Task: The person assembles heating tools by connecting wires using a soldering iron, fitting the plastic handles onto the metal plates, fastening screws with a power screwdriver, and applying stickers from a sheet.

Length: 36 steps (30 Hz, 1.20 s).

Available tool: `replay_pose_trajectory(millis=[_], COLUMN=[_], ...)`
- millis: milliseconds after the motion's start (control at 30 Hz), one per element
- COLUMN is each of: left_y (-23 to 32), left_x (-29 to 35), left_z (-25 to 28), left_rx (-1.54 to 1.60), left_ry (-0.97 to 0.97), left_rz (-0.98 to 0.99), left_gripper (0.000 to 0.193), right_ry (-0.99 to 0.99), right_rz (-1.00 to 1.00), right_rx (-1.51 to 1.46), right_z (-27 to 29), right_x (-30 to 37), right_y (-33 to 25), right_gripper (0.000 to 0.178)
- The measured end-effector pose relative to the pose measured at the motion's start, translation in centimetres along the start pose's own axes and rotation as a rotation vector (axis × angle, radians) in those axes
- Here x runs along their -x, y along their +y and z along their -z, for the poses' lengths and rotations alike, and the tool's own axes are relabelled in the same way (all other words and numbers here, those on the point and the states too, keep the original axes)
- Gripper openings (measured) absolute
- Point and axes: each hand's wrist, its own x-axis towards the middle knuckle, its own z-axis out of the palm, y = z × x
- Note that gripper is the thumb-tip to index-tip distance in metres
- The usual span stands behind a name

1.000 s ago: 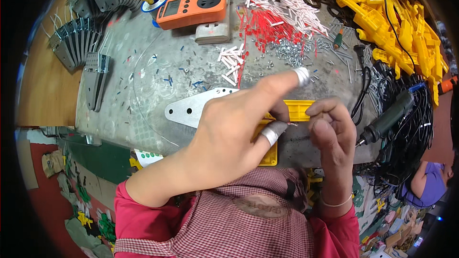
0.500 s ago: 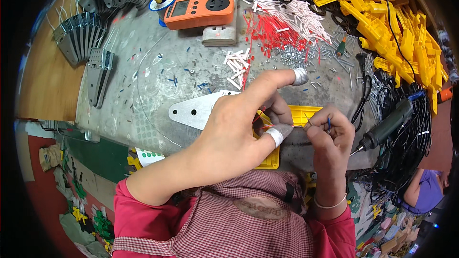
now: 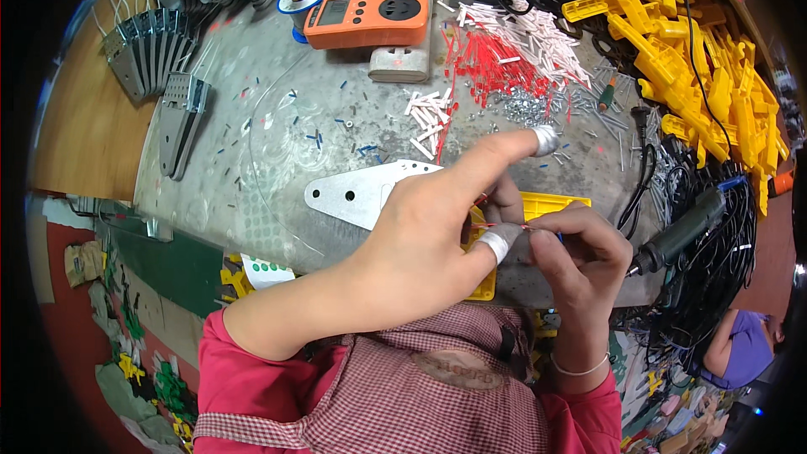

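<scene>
My left hand [image 3: 429,223] reaches over the middle of the bench with white tape around its thumb and index fingertip. The index finger points outward, while thumb and curled fingers pinch a thin red wire [image 3: 483,224]. Close on its right, my right hand [image 3: 584,252] pinches the wire's end between thumb and index finger, almost touching the left thumb. Beneath both hands lies a yellow plastic housing [image 3: 555,201], largely covered. A grey tapered metal plate [image 3: 349,212] with round holes sits left of it, its right part hidden by my left hand.
White sleeves [image 3: 429,113], red wired parts [image 3: 487,63] and small metal fasteners [image 3: 525,107] are heaped beyond my hands. An orange meter [image 3: 367,21] stands farther back. Yellow housings [image 3: 714,67] pile up at right, near a dark electric screwdriver [image 3: 685,231]. Metal plates [image 3: 151,46] stack at left.
My right fingers have closed in on the wire's end beside the left thumb. A small blue piece seen at those fingers earlier no longer shows. The whole view has shifted slightly.
</scene>
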Motion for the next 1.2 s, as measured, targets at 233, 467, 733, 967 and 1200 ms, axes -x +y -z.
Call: replay_pose_trajectory(millis=[233,467,733,967,1200], left_y=[-0.4,0.4,0.2,-0.1,0.2], left_x=[-0.1,-0.3,-0.5,-0.3,-0.7], left_z=[-0.3,0.6,0.4,1.1,0.8], left_rx=[-0.030,-0.403,0.008,-0.442,-0.039], left_ry=[-0.014,-0.162,-0.058,-0.201,-0.210], left_rz=[-0.090,-0.538,-0.066,-0.560,0.010], left_gripper=[0.074,0.068,0.072,0.066,0.076], right_ry=[-0.026,-0.187,-0.109,-0.504,-0.219], right_rz=[-0.056,-0.564,0.399,-0.795,0.135], right_rx=[0.051,-0.403,0.592,-0.627,0.384], right_z=[0.4,0.9,0.5,2.2,1.1], right_x=[-0.2,-1.5,-0.2,-1.2,-0.1], right_y=[-0.5,-0.1,-0.5,-0.2,-0.6], right_gripper=[0.005,0.014,0.022,0.009,0.011])
